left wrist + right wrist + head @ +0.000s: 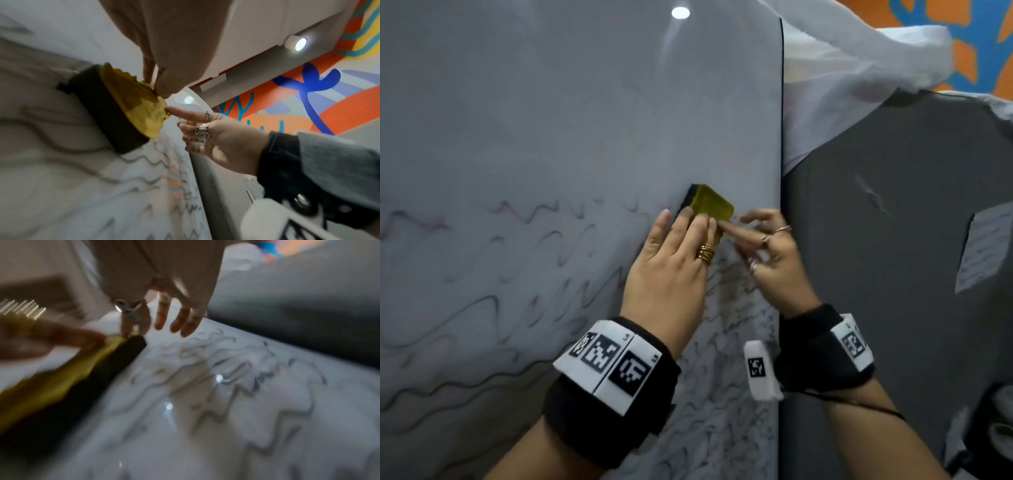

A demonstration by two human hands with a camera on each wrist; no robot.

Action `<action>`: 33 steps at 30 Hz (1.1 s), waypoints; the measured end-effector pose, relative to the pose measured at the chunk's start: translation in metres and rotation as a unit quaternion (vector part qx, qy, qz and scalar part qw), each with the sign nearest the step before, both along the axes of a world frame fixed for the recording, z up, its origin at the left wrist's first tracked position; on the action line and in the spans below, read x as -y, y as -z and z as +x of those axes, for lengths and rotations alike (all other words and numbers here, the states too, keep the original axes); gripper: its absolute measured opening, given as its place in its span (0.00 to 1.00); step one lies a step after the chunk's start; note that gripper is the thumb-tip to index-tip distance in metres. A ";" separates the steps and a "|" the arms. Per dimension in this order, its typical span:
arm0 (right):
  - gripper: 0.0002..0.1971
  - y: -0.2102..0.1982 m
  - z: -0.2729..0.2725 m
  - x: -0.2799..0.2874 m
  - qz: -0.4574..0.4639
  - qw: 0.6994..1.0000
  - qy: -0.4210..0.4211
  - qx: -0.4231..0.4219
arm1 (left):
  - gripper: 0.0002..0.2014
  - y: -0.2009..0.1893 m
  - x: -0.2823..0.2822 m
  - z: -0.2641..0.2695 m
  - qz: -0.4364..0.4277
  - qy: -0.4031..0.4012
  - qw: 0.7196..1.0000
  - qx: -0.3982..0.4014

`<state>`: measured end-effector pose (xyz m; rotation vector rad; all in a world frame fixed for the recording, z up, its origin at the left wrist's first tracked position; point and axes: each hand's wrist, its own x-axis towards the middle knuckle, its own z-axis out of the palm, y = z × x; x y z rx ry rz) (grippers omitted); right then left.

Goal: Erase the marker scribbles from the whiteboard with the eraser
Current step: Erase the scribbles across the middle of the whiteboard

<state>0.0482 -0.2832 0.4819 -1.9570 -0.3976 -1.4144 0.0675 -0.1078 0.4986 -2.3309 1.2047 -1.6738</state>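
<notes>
A small rectangular eraser [711, 208] with a yellow plastic back and a thick black felt pad sits pad-down on the glossy white whiteboard [551, 120], close to the board's right edge and at the upper rim of the grey wavy marker scribbles [500, 301], which spread below and to the left of the eraser. The left hand [671, 270] lies over the eraser's lower part, fingers straight and together, pressing on the yellow back rather than curling round it. The right hand [767, 246] reaches in from the eraser's right, its forefinger tip touching the yellow edge while the other fingers hang loose and apart, gripping nothing. The eraser looks light and stiff on top, soft and compressible underneath (the felt should drag a little on the slick board). The smooth plastic could slip under flat fingers, so the surer hold is probably across the two long sides, thumb against fingers, pressing evenly.
</notes>
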 end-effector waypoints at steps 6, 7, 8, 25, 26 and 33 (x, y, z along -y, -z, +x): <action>0.25 0.003 0.010 0.029 0.117 0.956 0.240 -0.118 | 0.34 0.021 0.029 0.006 -0.081 -0.083 0.993 -0.018; 0.26 0.004 0.011 0.026 0.109 0.953 0.250 -0.132 | 0.33 0.022 0.035 0.006 -0.106 -0.086 0.990 -0.019; 0.27 0.003 0.012 0.023 0.109 0.952 0.252 -0.136 | 0.30 0.022 0.041 0.005 -0.130 -0.083 0.988 -0.012; 0.31 -0.001 0.027 0.019 0.017 0.979 0.165 -0.118 | 0.40 -0.011 -0.010 0.005 -0.166 -0.098 0.981 0.004; 0.30 -0.002 0.028 0.013 0.041 0.975 0.174 -0.135 | 0.40 -0.008 0.000 0.002 -0.160 -0.101 0.982 -0.003; 0.29 0.000 0.033 0.006 0.088 0.973 0.169 -0.131 | 0.36 -0.019 -0.052 0.009 -0.227 -0.116 0.966 0.042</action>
